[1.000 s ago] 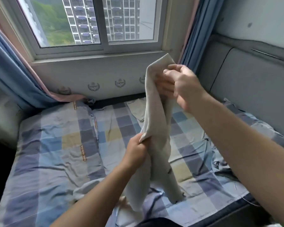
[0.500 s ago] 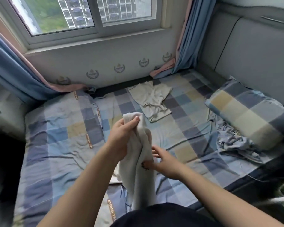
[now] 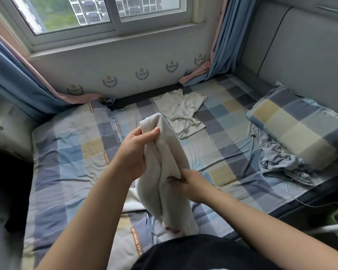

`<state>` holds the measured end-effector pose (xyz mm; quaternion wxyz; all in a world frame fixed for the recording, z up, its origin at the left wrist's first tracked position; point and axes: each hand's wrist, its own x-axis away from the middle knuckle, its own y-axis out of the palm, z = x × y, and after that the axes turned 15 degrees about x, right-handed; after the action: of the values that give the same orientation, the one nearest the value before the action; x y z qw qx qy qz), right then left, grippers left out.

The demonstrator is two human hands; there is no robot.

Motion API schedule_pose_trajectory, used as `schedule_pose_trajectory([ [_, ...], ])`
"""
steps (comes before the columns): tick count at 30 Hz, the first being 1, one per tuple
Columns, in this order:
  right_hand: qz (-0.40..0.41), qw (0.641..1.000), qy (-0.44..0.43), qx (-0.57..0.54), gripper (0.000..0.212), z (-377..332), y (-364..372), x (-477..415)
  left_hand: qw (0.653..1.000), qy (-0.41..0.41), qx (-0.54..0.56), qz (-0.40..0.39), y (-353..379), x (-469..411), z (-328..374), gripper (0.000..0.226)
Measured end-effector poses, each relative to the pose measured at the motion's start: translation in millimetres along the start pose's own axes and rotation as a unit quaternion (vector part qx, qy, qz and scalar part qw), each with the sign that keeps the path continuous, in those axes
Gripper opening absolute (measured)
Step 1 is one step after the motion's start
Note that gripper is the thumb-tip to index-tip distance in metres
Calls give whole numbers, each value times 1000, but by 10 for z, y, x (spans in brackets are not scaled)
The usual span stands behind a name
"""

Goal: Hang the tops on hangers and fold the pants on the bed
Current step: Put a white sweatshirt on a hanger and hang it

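the beige garment [image 3: 171, 151] looks soft and light, so the left hand [image 3: 138, 152] grips its top edge while the right hand [image 3: 191, 184] pinches midway.

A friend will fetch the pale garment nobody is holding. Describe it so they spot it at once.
Find the window; on the checked bed below it, near the wall, lies a pale beige garment spread loosely. The similar pale garment nearer the camera is gripped by the left hand and right hand, and the crumpled garment by the pillow is blue-grey; this one lies untouched.
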<state>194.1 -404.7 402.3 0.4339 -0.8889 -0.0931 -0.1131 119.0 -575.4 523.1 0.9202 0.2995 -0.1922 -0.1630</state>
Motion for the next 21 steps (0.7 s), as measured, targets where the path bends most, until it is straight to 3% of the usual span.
schedule_pose_trajectory([
  [3,42,997,-24,-58,22,80,-118,-27,999,13,-32,14,-120,-65,166,27],
  [5,59,987,-17,-150,27,65,-267,-30,990,20,-134,30,-228,-133,269,30],
  [8,138,958,45,-249,37,40,-487,-111,947,42,-302,102,-349,-192,247,59],
  [10,162,927,107,-322,30,16,-590,-183,922,72,-365,106,-365,-151,90,49],
  [13,169,881,148,-416,25,-78,-671,-240,920,38,-382,81,-380,-61,-283,39],
  [18,175,819,114,-534,32,-275,-865,-157,937,-69,-339,51,-602,25,-782,88],
  [21,171,786,86,-588,36,-343,-957,-84,941,-85,-327,28,-848,-27,-947,72],
])
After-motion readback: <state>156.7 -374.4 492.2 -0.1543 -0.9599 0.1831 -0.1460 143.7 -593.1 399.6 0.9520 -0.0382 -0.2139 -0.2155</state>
